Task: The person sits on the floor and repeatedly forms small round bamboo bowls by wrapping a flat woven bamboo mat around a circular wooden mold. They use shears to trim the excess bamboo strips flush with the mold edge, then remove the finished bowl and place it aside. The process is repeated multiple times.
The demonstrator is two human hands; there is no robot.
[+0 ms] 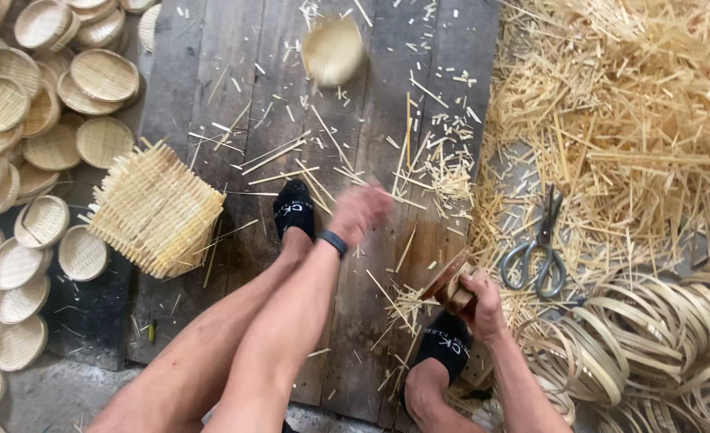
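Nearest, the right hand [483, 301] has its fingers clenched round a round wooden block [449, 282], held just above the black-socked right foot [445, 346] on the dark plank floor [234, 72]. Just beyond, the left hand [360, 210], blurred, is released and empty, fingers loosely spread, a dark band on its wrist. Scissors [536, 248] lie to the right among bamboo strips [611, 120]; a stack of square woven mats [156, 210] sits left. Farthest, a small round woven basket [333, 50] appears blurred over the planks.
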